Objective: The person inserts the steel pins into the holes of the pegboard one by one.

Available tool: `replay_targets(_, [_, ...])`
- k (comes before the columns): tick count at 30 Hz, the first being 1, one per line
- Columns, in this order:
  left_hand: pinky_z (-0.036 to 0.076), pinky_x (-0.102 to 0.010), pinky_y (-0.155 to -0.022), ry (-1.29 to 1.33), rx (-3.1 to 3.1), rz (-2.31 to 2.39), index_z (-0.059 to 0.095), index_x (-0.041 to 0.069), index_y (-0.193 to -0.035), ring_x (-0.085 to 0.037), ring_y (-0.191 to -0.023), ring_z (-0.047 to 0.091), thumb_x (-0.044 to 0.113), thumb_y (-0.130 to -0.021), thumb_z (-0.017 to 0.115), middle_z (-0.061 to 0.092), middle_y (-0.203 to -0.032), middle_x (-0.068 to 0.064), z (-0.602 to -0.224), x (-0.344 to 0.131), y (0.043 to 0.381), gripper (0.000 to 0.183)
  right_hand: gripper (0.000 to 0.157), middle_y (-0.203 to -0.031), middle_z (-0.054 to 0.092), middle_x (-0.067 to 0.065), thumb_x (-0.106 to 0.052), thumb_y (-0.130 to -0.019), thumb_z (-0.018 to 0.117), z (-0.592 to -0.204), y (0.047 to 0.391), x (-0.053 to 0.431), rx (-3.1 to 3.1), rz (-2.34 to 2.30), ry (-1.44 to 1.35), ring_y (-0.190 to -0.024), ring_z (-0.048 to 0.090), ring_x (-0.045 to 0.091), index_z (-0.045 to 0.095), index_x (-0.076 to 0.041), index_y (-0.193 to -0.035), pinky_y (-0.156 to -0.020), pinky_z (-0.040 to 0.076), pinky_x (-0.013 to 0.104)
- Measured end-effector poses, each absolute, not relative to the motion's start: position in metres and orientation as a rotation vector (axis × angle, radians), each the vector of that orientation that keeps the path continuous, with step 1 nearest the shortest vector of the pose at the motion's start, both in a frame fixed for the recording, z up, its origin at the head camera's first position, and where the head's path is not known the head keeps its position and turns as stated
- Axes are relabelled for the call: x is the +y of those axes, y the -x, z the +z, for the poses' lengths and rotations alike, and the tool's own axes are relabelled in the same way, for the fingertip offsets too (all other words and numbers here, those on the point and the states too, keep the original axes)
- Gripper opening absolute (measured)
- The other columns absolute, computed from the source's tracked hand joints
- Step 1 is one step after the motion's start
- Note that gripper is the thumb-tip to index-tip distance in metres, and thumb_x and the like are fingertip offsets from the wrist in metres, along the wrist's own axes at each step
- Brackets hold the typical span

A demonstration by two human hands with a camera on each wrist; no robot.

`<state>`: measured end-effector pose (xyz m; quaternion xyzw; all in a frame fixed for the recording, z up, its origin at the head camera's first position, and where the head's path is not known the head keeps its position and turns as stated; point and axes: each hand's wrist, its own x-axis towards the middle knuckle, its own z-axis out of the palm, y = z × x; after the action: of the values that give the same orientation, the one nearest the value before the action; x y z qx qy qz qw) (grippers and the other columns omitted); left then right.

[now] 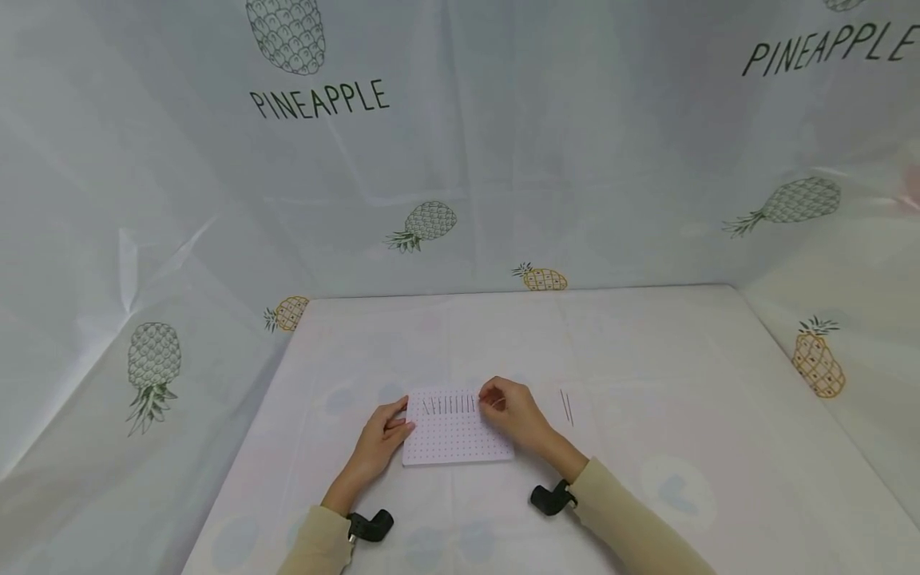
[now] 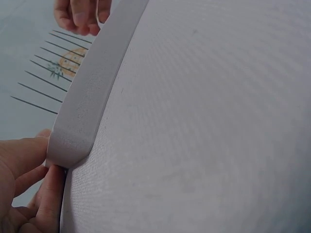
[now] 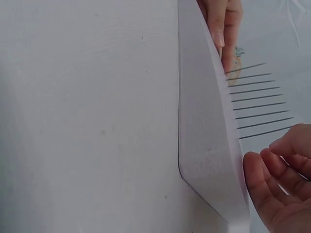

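A white board (image 1: 460, 439) dotted with small holes lies on the table. A row of thin dark pins (image 1: 453, 404) stands along its far side, a few leaning at the left end. My left hand (image 1: 379, 443) grips the board's left edge between thumb and fingers. At the row's right end is my right hand (image 1: 513, 411), its thumb and fingertips drawn close together beside the last pin (image 3: 265, 132). I cannot tell whether a pin is between these fingertips. The left wrist view shows the board's side wall (image 2: 82, 107) with the left fingers (image 2: 48, 199) at its corner.
Two loose dark pins (image 1: 567, 407) lie on the table right of the board. A pale cloth (image 1: 647, 367) covers the table. Sheeting (image 1: 503, 144) printed with pineapples hangs behind and at the sides. Black wrist cameras (image 1: 370, 526) are on both arms.
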<state>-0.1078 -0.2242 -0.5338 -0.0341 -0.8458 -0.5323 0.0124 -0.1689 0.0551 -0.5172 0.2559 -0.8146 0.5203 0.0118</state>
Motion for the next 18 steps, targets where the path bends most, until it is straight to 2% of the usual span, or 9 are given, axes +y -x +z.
replay_targets(7, [0.050, -0.031, -0.096, 0.105, -2.652, -1.634, 0.046, -0.003, -0.146, -0.034, -0.116, 0.057, 0.007, -0.096, 0.066, 0.051, -0.136, -0.022, -0.533, -0.224, 0.108, 0.055, 0.013, -0.087, 0.066, 0.002, 0.005, -0.086, 0.072, -0.513, 0.169, 0.064, -2.514, 1.635, -0.675, -0.080, 0.062, 0.014, 0.067, -0.003, -0.095, -0.070, 0.055, 0.026])
replay_targets(18, [0.050, -0.031, -0.096, 0.113, -2.654, -1.630, 0.045, -0.003, -0.147, -0.034, -0.116, 0.057, 0.008, -0.097, 0.066, 0.050, -0.136, -0.021, -0.534, -0.224, 0.107, 0.055, 0.010, -0.083, 0.068, 0.006, 0.002, -0.086, 0.075, -0.510, 0.174, 0.084, -2.429, 1.768, -0.414, -0.070, 0.062, 0.016, 0.071, 0.002, -0.094, -0.059, 0.053, 0.022])
